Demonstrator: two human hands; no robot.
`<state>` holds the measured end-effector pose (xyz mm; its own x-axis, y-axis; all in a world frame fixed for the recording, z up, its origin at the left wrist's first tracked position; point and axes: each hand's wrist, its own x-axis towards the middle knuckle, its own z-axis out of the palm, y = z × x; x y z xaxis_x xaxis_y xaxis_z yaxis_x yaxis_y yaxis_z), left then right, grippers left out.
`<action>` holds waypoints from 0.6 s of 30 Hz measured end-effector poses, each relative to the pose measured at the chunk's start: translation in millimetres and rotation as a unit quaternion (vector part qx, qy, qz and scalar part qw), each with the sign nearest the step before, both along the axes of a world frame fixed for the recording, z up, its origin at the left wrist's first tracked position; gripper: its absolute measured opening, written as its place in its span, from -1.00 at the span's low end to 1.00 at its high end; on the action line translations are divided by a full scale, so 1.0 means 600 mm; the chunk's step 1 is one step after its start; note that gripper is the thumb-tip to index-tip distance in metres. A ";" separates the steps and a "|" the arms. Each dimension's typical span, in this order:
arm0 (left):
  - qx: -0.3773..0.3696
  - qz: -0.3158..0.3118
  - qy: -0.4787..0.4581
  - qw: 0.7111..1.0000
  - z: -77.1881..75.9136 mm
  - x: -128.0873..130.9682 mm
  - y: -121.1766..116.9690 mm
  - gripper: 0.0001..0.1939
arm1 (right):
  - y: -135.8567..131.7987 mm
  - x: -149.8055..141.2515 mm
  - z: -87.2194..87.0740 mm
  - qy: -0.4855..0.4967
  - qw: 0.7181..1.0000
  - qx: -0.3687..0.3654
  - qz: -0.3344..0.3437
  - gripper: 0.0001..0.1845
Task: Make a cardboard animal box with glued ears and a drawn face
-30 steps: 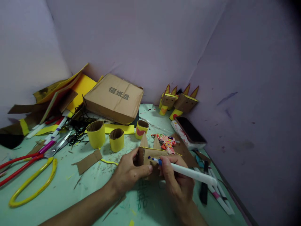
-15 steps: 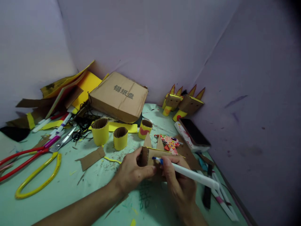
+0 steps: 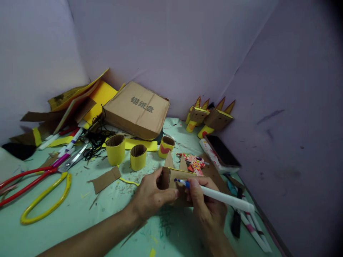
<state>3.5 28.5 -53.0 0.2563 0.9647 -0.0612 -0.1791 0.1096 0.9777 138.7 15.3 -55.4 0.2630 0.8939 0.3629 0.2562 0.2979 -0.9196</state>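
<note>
My left hand (image 3: 155,194) grips the left end of a small cardboard box (image 3: 177,175) with two pointed ears on its top edge. A marker (image 3: 225,196) with a white barrel and blue tip is pinched in my right hand (image 3: 207,205). Its tip is at the box's front face, just right of a small dark blue dot. Part of the box is hidden behind my fingers. Beyond it stand two plain yellow cardboard tubes (image 3: 115,150) and a third yellow tube (image 3: 166,147) with a red patch.
Red-and-yellow scissors (image 3: 63,171) lie open at left, near tangled black string (image 3: 98,137). A large cardboard box (image 3: 136,110) stands behind. At right are a phone (image 3: 222,150) on a packet, several markers (image 3: 254,228), and finished eared cardboard figures (image 3: 219,119) against the wall.
The marker tip has shifted slightly right, off the blue dot, which now shows on the box. My right hand has moved a little right; my left hand keeps its grip.
</note>
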 end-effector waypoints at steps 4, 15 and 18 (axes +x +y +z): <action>-0.008 0.002 -0.004 1.000 -0.001 0.001 -0.001 -0.60 | 0.000 0.000 0.002 -0.009 1.000 -0.003 0.002 -0.68; -0.005 0.001 0.008 1.000 -0.002 -0.001 -0.001 -0.57 | 0.002 0.001 0.000 -0.030 0.999 0.013 0.004 -0.72; -0.009 0.004 0.014 1.000 -0.002 0.000 -0.003 -0.59 | 0.003 0.005 -0.002 -0.045 0.999 0.021 0.017 -0.73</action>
